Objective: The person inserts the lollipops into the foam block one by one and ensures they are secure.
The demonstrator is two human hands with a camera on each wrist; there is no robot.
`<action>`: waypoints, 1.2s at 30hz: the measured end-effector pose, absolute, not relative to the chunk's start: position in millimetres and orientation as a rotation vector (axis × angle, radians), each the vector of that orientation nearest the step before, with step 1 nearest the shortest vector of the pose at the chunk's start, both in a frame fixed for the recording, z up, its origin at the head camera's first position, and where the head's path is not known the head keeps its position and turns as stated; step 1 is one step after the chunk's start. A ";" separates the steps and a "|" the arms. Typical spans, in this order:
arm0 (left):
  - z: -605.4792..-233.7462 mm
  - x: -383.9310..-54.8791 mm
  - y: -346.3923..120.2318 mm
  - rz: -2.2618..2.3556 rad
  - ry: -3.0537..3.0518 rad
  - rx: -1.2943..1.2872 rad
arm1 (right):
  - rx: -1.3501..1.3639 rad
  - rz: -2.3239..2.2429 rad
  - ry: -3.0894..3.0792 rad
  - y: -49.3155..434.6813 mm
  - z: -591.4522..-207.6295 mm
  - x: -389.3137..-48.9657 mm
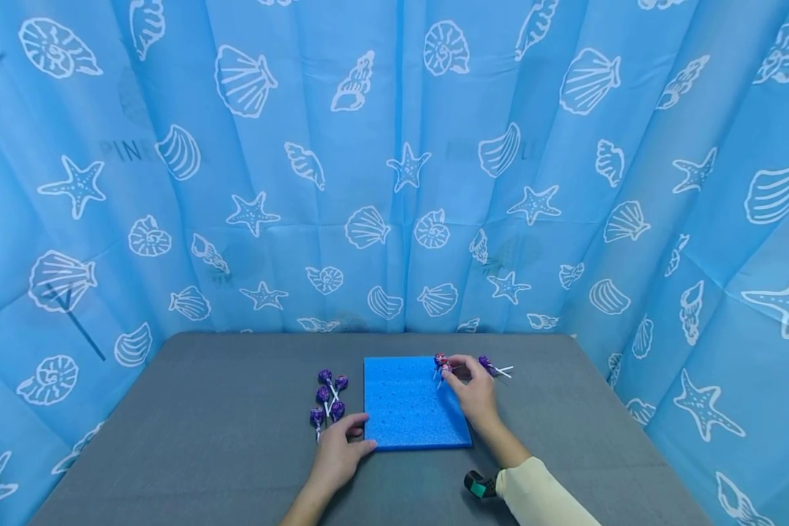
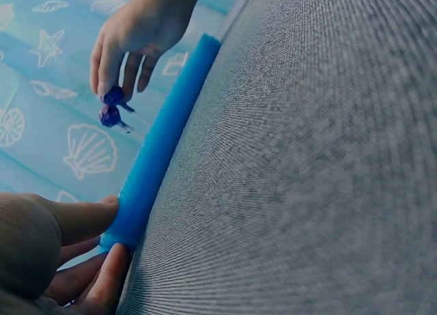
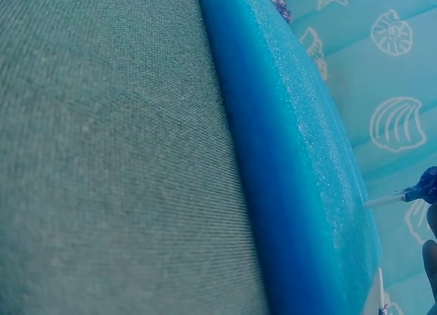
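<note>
A blue foam block (image 1: pixel 414 409) with small holes in its top lies on the grey table. My left hand (image 1: pixel 337 453) holds its near left corner; the left wrist view shows the thumb (image 2: pixel 85 219) and fingers around the edge. Over the far right corner, my right hand (image 1: pixel 475 394) pinches a purple-and-red wrapped lollipop (image 1: pixel 446 369) by its head. Close beside that is another lollipop (image 1: pixel 440 359), its stick pointing down to the foam. The right wrist view catches one lollipop head (image 3: pixel 425 186) with a white stick reaching the foam; only fingertips show there.
Several purple lollipops (image 1: pixel 324 395) lie loose left of the block, close to my left hand. To the right of the block are more lollipops (image 1: pixel 486 364) with white sticks. A blue curtain (image 1: pixel 394 183) with white shell prints hangs behind the table (image 1: pixel 237 409).
</note>
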State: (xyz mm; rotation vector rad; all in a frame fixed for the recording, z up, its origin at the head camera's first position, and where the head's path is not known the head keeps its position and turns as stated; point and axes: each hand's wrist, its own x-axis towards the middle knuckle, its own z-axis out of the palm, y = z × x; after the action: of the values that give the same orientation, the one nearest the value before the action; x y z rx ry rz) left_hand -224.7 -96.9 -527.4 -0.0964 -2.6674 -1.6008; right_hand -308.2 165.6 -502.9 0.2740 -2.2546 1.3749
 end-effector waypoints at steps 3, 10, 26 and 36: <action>-528.4 -225.0 -96.9 -1.597 -2.670 -0.097 | 0.285 1.381 -2.245 165.0 -505.1 -309.2; -527.8 -225.7 -97.2 -1.606 -2.668 -0.110 | 0.309 1.382 -2.224 163.1 -509.1 -310.2; -527.1 -224.6 -95.8 -1.596 -2.669 -0.094 | 0.257 1.397 -2.252 162.6 -510.7 -308.1; -527.1 -225.2 -96.7 -1.594 -2.675 -0.082 | 0.240 1.383 -2.313 169.0 -516.3 -308.7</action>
State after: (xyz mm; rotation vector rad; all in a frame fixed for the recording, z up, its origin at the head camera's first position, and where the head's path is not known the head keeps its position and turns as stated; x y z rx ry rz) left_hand -225.2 -96.7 -527.1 -0.0817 -2.6748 -1.5938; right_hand -308.7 169.0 -516.3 0.2404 -2.3129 1.3831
